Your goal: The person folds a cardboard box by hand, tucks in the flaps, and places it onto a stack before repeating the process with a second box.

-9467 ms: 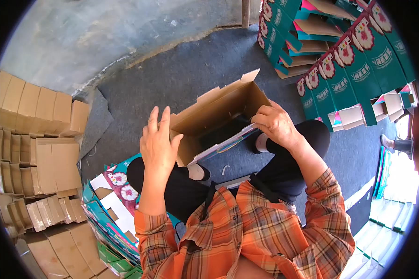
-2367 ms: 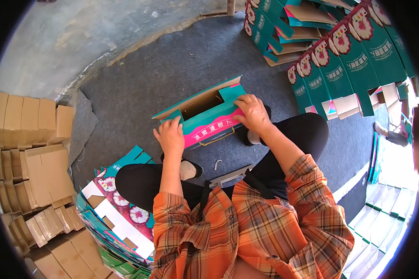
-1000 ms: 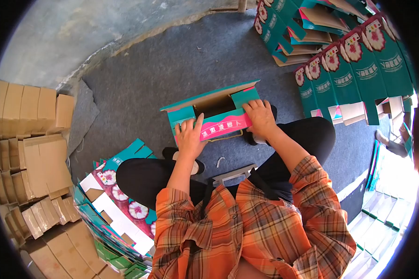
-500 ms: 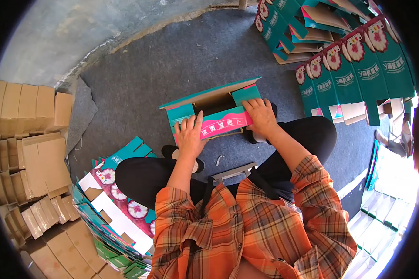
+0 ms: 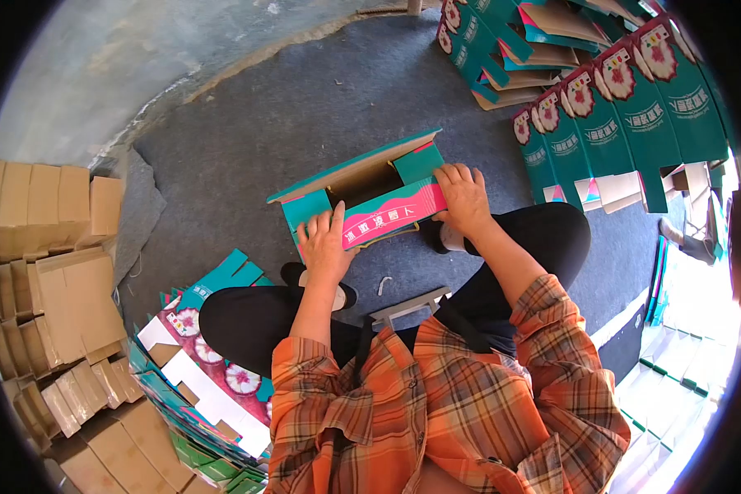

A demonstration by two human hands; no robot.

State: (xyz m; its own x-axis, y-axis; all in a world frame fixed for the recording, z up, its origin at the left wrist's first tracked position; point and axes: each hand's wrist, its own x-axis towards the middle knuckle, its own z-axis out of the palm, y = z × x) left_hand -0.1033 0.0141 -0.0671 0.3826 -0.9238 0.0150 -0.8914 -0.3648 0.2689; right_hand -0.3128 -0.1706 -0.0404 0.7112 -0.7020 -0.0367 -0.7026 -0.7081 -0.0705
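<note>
A teal and pink cardboard box (image 5: 383, 220) stands on the floor between my knees, its top open with one long flap raised on the far side. Short teal flaps lie folded inward at both ends, and the inside is dark. My left hand (image 5: 324, 247) grips the near-left part of the rim, fingers over the edge. At the near-right corner my right hand (image 5: 463, 200) is wrapped round the edge, thumb on the near side. White lettering shows on the pink near panel between my hands.
Flat printed cartons (image 5: 222, 362) are stacked by my left knee. Brown boxes (image 5: 74, 305) line the left side below the wall. Upright teal cartons (image 5: 626, 115) stand at upper right. A grey metal frame (image 5: 410, 306) and a white scrap (image 5: 384, 285) lie on the floor.
The box has shifted slightly left in view and tilted a little, its right end higher. My right hand has closed further round the corner. My left hand keeps its place on the rim.
</note>
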